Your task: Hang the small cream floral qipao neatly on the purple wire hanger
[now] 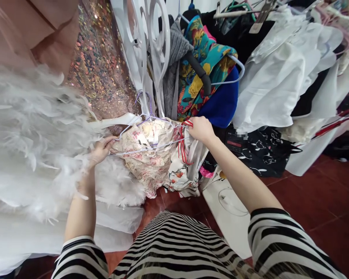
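My left hand (101, 150) is closed on the left end of a pale lilac clothes hanger (128, 153). On the opposite side my right hand (203, 129) is closed around a red-and-white striped strap (181, 146), right by the hanger's other end. Between both hands lies a cream dress with pink flowers (147, 168), hanging among the hangers. A white garment with an orange fruit print (178, 175) hangs just below the strap. Behind the dress, a purple hanger hook (148, 101) sticks up. The fingertips of my right hand are partly hidden.
White feathered clothing (37, 143) crowds the left, beside a sequined dress (100, 54). Behind stands a white scrolled metal frame (144, 46). Teal floral clothing (202, 62) and white garments (276, 69) hang at right. A white board (229, 217) lies on the red tiled floor (317, 205).
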`<state>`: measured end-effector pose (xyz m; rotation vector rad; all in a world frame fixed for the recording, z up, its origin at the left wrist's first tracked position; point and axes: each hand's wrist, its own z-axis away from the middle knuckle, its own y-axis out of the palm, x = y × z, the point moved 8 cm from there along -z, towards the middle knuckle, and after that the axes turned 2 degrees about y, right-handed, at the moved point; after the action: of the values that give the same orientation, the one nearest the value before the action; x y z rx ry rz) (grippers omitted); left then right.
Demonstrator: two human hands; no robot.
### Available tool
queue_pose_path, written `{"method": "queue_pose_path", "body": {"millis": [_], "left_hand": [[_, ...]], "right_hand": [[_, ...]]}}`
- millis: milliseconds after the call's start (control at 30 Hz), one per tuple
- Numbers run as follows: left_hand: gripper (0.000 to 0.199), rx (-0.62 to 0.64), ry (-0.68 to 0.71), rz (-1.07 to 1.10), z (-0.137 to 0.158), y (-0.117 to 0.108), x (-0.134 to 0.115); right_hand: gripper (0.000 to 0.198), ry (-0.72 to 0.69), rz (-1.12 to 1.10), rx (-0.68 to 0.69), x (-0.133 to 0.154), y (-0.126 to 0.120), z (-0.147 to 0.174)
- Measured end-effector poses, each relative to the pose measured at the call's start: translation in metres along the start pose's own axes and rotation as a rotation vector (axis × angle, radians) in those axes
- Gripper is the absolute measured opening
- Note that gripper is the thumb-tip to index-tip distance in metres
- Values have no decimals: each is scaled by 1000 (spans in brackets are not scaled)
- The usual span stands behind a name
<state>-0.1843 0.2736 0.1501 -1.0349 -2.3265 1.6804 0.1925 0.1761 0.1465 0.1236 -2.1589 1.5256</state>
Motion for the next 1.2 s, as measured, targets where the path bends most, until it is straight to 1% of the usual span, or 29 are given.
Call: {"method": "queue_pose_path", "body": {"millis": [100, 167, 267, 367, 500, 567, 633, 700, 733, 767, 833, 900, 933, 1000, 1067, 1133, 1200], "left_hand": [[39, 66, 1, 23, 0, 6, -6], [40, 65, -12, 31, 1, 9, -11], [39, 52, -35, 32, 5, 12, -22], [38, 70, -57, 27, 9, 15, -31], [37, 72, -60, 32, 13, 17, -39], [37, 67, -54, 40, 15, 17, -40], [38, 73, -56, 41, 17, 17, -39], [37, 77, -60, 32, 19, 17, -39], [37, 77, -61, 25, 19, 17, -39], [38, 78, -62, 16, 19, 18, -40], [39, 90, -68, -2, 19, 20, -42], [41, 112, -85, -19, 19, 24, -43], [42, 122, -96, -22, 20, 25, -43], [43, 123, -113, -6, 21, 26, -40], [42, 102, -116, 38, 22, 26, -37], [41, 77, -113, 85, 21, 25, -32], [40, 66, -107, 120, 19, 27, -27]], "right_hand": [[16, -72, 79, -52, 18, -4, 0], [17, -121, 91, -79, 30, -4, 0], [20, -83, 89, -71, 44, 0, 2], [28, -30, 73, -55, 61, 4, 7], [38, -88, -32, -69, 80, 8, 2], [39, -125, -140, -116, 77, 4, -8], [41, -119, -256, -193, 63, -4, -20], [40, -103, -306, -273, 48, -11, -30], [39, -104, -324, -285, 44, -13, -34], [37, -106, -339, -278, 43, -13, -38], [35, -103, -375, -220, 50, -7, -41], [37, -96, -408, -160, 66, 2, -38], [39, -102, -418, -153, 75, 6, -34], [46, -181, -402, -172, 96, 13, -18], [48, -307, -375, -158, 112, 23, 2], [50, -387, -346, -88, 115, 34, 19], [53, -452, -350, -16, 108, 40, 29]]}}
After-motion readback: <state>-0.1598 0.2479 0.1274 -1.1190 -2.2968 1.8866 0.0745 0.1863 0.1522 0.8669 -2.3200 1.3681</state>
